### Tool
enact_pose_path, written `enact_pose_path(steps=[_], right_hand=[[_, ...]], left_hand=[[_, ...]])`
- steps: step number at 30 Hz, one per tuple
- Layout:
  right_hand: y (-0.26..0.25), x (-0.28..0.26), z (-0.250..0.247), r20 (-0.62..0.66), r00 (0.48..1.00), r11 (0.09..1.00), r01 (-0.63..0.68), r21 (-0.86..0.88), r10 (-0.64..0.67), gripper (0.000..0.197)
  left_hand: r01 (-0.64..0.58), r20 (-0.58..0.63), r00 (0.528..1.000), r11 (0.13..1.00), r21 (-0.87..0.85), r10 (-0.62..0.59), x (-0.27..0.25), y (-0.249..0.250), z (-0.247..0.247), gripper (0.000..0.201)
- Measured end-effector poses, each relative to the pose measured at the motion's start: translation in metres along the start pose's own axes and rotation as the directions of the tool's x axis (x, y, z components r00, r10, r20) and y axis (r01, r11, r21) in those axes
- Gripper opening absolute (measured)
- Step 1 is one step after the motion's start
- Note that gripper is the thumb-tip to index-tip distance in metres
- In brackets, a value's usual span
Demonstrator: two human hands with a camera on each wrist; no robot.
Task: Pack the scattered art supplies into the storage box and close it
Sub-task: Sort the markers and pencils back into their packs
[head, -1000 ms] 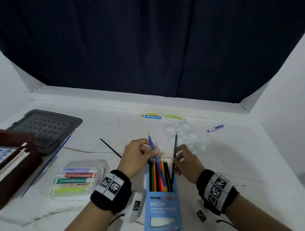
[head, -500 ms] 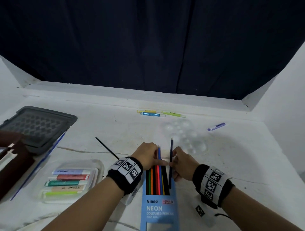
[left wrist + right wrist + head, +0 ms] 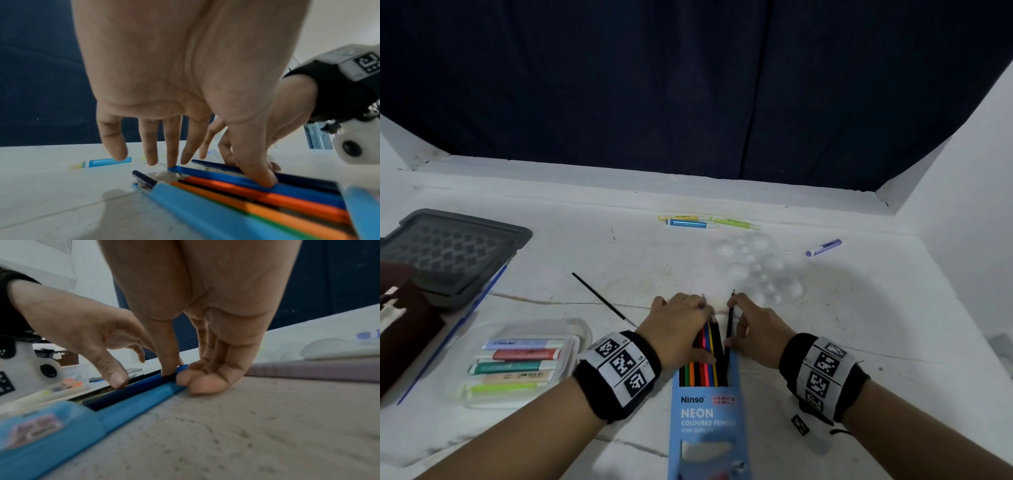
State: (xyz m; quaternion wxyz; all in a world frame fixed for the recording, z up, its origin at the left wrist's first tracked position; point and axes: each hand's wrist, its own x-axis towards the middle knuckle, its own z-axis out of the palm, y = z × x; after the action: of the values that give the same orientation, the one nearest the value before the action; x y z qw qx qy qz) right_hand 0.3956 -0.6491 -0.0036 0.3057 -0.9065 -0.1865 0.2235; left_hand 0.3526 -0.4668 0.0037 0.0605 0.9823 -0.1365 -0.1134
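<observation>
Stuff I can't make out from here

My left hand [image 3: 681, 327] covers the pencil tips, and the pencil box [image 3: 707, 425] runs off the bottom edge. The small print under "NEON" is too blurry to read. The dark case [image 3: 404, 329] on the left is cut off, contents unclear.
</observation>
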Motion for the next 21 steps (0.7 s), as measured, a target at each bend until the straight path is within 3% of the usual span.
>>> enact_pose_path(steps=[3,11,21], right_hand=[[-0.002,-0.001,0.003,-0.018,1.0,0.994,0.022,-0.105,-0.024,0.042],[-0.015,0.005,0.006,-0.02,0.999,0.94,0.031,-0.34,-0.04,0.05],[-0.015,-0.01,0.011,-0.08,0.993,0.932,0.055,-0.358,-0.089,0.041]], left_hand=[[0.008,0.027,1.0,0.998,0.062,-0.009,-0.003,0.001,0.003,0.073],[0.036,0.042,0.998,0.99,0.135,-0.042,0.002,0.007,-0.001,0.056],[0.02,0.062,0.998,0.986,0.165,-0.031,-0.005,0.007,0.009,0.069]])
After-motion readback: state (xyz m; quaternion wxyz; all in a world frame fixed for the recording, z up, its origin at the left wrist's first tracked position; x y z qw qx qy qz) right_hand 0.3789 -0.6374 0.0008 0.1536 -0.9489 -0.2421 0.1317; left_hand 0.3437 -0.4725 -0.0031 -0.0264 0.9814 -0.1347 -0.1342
